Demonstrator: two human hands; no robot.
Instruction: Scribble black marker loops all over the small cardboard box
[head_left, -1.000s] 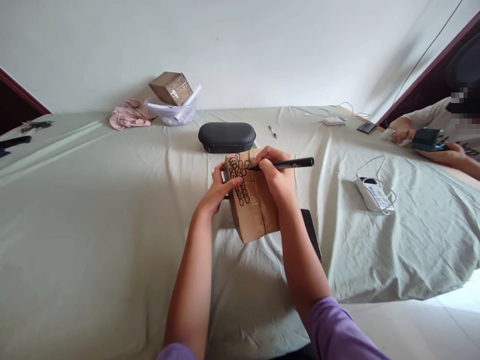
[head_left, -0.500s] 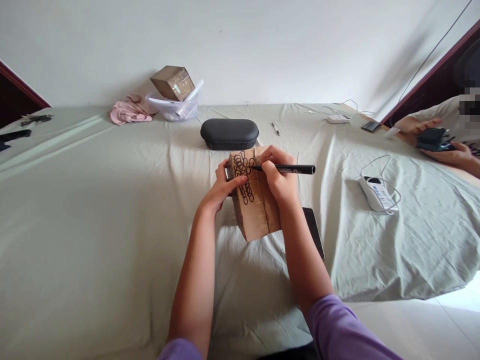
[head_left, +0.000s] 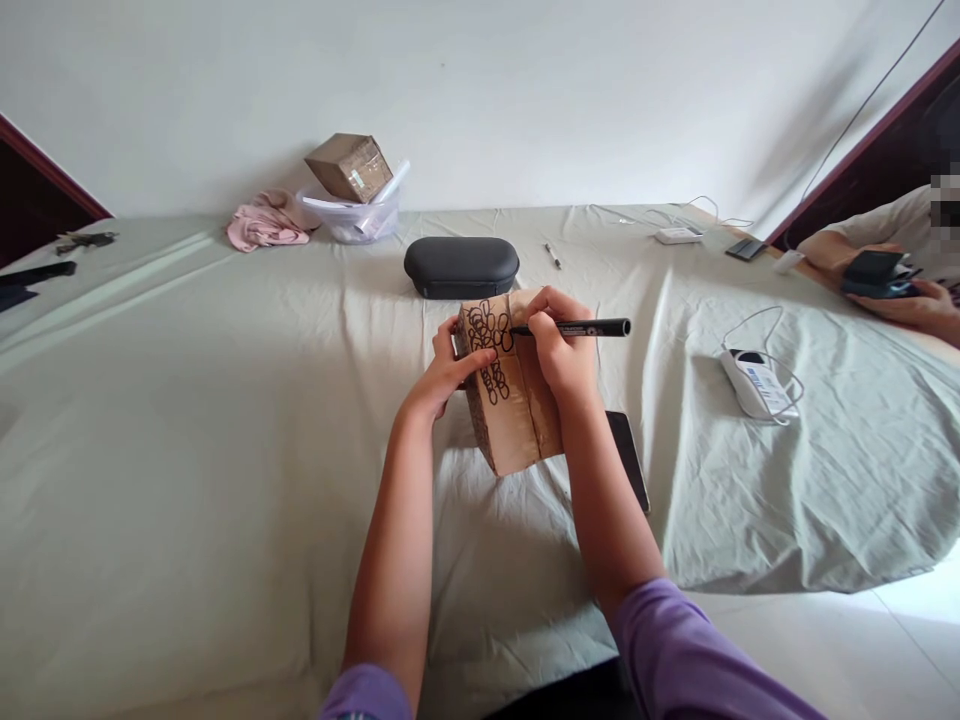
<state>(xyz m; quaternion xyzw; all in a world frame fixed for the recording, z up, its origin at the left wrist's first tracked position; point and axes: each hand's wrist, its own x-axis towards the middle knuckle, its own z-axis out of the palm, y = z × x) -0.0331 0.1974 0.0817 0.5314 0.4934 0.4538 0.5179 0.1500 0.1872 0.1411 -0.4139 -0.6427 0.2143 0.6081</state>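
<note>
A small cardboard box (head_left: 517, 430) is tilted over the cloth-covered table, its top face marked with several black loops near the far left corner. My left hand (head_left: 448, 372) grips the box's left side, thumb on the top face and fingers round the edge. Pinched in my right hand (head_left: 561, 345) is a black marker (head_left: 592, 328), its tip touching the cardboard beside the loops. The side of the right hand rests on the box. A dark phone (head_left: 628, 460) lies partly hidden behind my right forearm.
Beyond the box sits a black oval case (head_left: 461, 265), with a pen (head_left: 553, 256) to its right. A plastic basin (head_left: 375, 222) holds another carton (head_left: 349, 167) beside a pink cloth (head_left: 268, 220). At right are a white power strip (head_left: 757, 385) and another person's hands (head_left: 919, 300) holding a dark object.
Another loop has appeared at the right of the drawn cluster, and the marker tip has shifted slightly right. My left hand keeps its grip on the box.
</note>
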